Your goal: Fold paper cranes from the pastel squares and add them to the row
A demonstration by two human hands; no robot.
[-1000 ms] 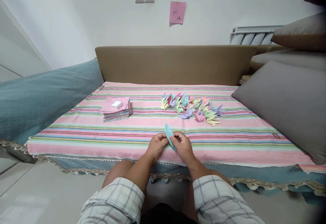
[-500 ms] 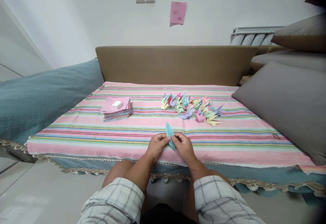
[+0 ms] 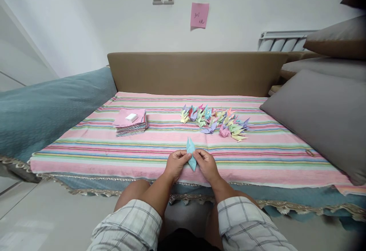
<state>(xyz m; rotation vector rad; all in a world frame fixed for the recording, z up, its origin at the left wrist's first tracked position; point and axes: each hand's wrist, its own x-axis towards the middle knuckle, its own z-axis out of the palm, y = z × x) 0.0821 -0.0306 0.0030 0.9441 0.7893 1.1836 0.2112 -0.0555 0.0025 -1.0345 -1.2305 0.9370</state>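
Pinching a pale-blue, slender, diamond-shaped folded paper (image 3: 192,163) between left hand (image 3: 175,166) and right hand (image 3: 208,166) fingertips, probably steadying both edges; facing multicoloured, pointed paper cranes (image 3: 224,130) beyond the fingers, apparently allowing working room.

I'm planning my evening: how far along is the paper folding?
Looks done: the cluster of folded cranes. In progress: the light-blue paper, folded narrow between the left hand and right hand, no wings spread. Probably left: the thick stack of paper under the small white object.
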